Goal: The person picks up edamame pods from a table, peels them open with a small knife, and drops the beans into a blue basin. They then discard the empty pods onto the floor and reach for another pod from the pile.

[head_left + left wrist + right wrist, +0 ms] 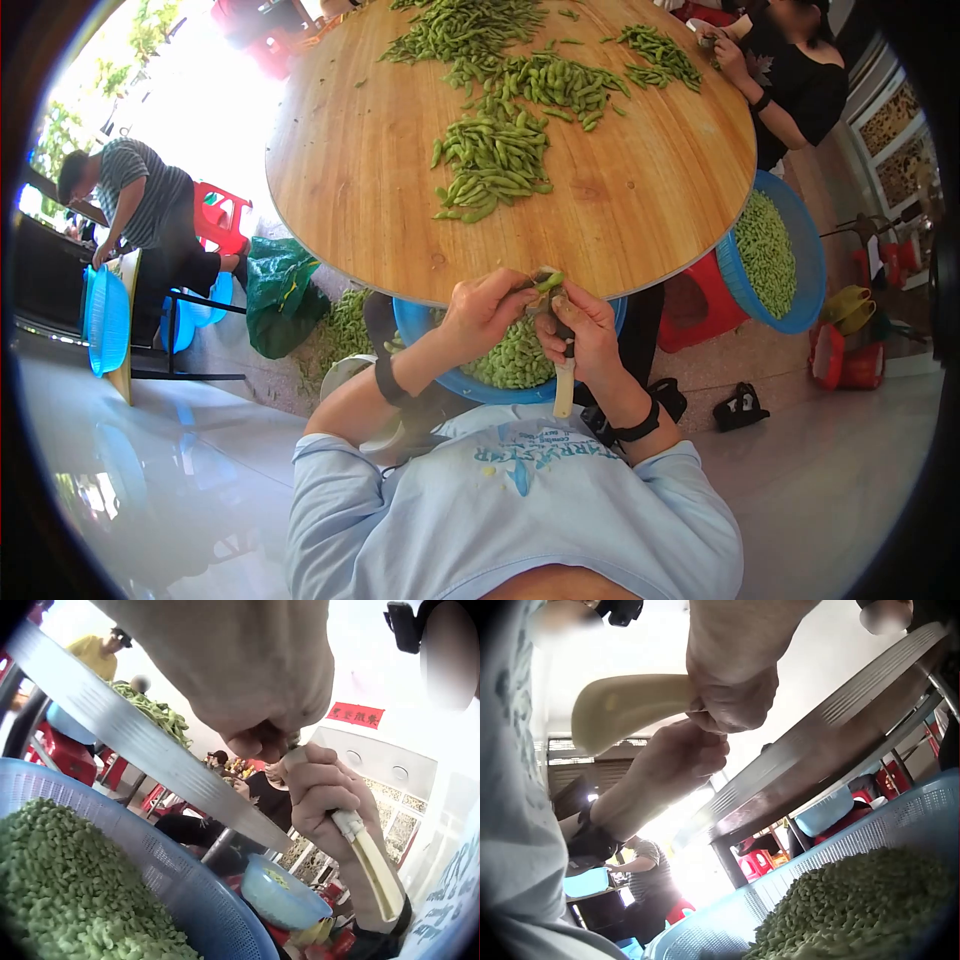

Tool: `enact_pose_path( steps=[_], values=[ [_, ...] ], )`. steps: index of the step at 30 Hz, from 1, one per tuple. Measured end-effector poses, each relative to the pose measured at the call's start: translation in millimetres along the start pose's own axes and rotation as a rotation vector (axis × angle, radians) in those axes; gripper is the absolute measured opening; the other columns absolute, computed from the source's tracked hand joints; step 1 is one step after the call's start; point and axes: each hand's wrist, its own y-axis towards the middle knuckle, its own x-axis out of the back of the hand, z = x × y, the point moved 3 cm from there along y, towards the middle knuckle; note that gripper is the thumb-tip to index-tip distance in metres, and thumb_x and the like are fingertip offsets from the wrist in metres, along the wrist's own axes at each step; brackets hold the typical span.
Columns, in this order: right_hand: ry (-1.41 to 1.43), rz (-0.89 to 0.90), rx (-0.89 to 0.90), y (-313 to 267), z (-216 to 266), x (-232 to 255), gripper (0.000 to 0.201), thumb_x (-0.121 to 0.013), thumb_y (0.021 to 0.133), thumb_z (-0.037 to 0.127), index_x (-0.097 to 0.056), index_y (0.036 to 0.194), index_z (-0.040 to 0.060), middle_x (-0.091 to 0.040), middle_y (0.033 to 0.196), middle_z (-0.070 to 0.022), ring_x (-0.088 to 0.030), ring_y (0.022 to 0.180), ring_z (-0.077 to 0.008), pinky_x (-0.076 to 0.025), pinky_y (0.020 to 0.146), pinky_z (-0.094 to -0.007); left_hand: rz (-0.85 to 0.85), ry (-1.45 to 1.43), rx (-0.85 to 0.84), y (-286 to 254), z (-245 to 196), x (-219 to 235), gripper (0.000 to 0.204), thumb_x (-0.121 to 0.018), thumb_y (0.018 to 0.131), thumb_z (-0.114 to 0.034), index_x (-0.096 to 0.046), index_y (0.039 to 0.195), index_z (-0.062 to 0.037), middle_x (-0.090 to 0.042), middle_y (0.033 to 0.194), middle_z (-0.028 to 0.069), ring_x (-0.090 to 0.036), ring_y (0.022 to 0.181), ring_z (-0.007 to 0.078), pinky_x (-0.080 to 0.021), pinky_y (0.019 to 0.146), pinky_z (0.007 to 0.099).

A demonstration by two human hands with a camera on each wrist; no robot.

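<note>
Round wooden counter [380, 170] fills the far view, pod heaps [492, 160] spread across it. Below its near edge sits a blue basket [415, 325] of shelled beans [515, 355]. Both hands meet just over that basket — the left hand [487, 312] pinches a pod [547, 282], its long axis running left to right, while the right hand [582, 330] touches it, curled round a pale-handled knife [564, 385] — handle pointing near.

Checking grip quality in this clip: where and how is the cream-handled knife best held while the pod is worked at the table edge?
By its cream handle, as the right hand does: fingers wrapped round the upper part, coming from the person's side. The handle hangs down below the fist, clear of the pod pinched by the left hand.
</note>
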Motion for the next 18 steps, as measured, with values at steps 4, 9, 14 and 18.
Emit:
enact_pose_path(
  steps=[4,9,14,18],
  values=[
    [0.171,0.012,-0.091,0,7,-4,0.025,-0.047,0.097,0.018,-0.052,0.117,0.0047,-0.044,0.069,-0.0038,-0.039,0.049,-0.0084,-0.032,0.038,-0.0197,0.154,-0.583,0.436,-2,10,-2,0.011,-0.057,0.092,-0.011,-0.058,0.093,-0.0002,-0.060,0.068,0.0053,-0.057,0.053,0.0145,-0.039,0.043,0.0252],
    [0.371,0.257,-0.191,2,-3,0,0.029,-0.050,0.094,0.019,-0.050,0.120,0.0048,-0.041,0.067,-0.0015,-0.035,0.046,-0.0076,-0.029,0.036,-0.0192,0.148,-1.192,0.712,-7,2,-11,0.011,-0.058,0.092,-0.013,-0.060,0.095,-0.0030,-0.056,0.071,0.0026,-0.047,0.050,0.0091,-0.035,0.042,0.0219],
    [0.355,0.089,-0.179,4,-5,1,0.031,-0.051,0.094,0.019,-0.049,0.122,0.0067,-0.041,0.069,-0.0011,-0.035,0.045,-0.0075,-0.029,0.034,-0.0193,0.152,-0.770,0.459,-7,8,-4,0.016,-0.059,0.091,-0.015,-0.058,0.098,-0.0005,-0.056,0.072,0.0049,-0.051,0.054,0.0128,-0.040,0.045,0.0280],
    [0.288,-0.034,-0.195,4,-11,5,0.028,-0.050,0.095,0.019,-0.050,0.121,0.0085,-0.042,0.070,-0.0031,-0.036,0.046,-0.0082,-0.030,0.036,-0.0188,0.050,0.350,-0.333,-4,-16,10,0.027,-0.064,0.083,-0.012,-0.054,0.105,0.0013,-0.057,0.081,0.0120,-0.059,0.067,0.0255,-0.048,0.056,0.0365]
  ],
)
